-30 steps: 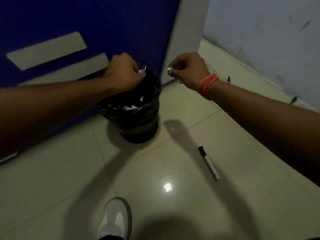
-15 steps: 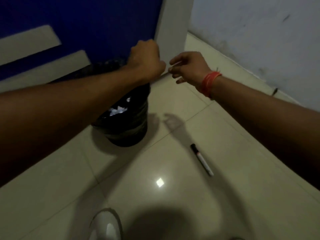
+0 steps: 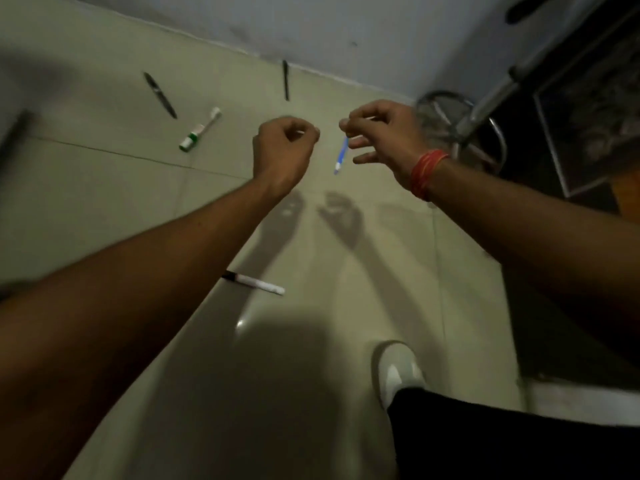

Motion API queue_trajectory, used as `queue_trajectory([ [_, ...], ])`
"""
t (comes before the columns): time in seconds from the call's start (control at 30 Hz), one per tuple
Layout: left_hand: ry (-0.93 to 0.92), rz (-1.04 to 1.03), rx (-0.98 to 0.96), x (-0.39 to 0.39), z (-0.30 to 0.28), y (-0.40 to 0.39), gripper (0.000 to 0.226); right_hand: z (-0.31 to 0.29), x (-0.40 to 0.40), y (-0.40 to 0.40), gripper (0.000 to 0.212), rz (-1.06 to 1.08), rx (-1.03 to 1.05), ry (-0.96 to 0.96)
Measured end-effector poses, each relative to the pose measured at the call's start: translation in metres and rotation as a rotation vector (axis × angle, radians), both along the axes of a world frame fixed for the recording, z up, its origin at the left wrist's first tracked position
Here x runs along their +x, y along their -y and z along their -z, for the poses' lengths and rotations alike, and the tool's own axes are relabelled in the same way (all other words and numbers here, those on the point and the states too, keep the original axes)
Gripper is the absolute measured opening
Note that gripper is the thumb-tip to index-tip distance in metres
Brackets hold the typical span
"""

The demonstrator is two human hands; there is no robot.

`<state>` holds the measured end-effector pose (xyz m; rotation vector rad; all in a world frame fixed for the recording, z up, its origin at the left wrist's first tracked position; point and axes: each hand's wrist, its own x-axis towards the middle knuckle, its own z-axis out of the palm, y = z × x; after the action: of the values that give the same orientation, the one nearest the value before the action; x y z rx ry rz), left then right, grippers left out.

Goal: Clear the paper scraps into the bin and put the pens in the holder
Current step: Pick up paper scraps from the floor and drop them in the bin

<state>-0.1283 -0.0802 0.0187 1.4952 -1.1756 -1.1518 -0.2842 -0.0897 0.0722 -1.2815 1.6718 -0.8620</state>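
My left hand (image 3: pixel 282 150) is curled into a fist above the tiled floor, with a pale sliver barely showing at its fingertips. Beside it, my right hand (image 3: pixel 381 136) pinches thumb to forefinger on a small pale paper scrap, the other fingers spread. A blue pen (image 3: pixel 341 155) lies on the floor just below that pinch. A white marker with a black cap (image 3: pixel 254 281) lies under my left forearm. Farther off lie a green-and-white marker (image 3: pixel 199 130) and two dark pens (image 3: pixel 160 95) (image 3: pixel 285 79). The bin is out of view.
A round metal mesh container (image 3: pixel 437 109), blurred, stands at the right behind my right hand, beside a metal leg and dark furniture (image 3: pixel 571 116). The pale wall (image 3: pixel 311 26) runs along the far edge. My white shoe (image 3: pixel 398 372) is at the bottom right.
The view has swung right, away from the bin, which has left the frame. Both hands moved away from the bin and now hang over the pens on the floor.
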Motion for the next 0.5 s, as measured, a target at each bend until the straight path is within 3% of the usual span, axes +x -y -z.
queue_trajectory([
  [0.17,-0.071,0.059,0.023,-0.040,0.030,-0.023,0.010,0.046,-0.033,-0.046,0.019,0.163,0.042,0.022],
  [0.3,0.052,0.155,-0.007,-0.062,0.090,-0.032,0.018,0.108,-0.061,-0.077,0.018,0.185,0.042,0.009],
  [0.5,0.157,0.190,-0.021,-0.064,0.092,-0.046,0.032,0.099,-0.085,-0.092,0.021,0.264,0.052,0.051],
])
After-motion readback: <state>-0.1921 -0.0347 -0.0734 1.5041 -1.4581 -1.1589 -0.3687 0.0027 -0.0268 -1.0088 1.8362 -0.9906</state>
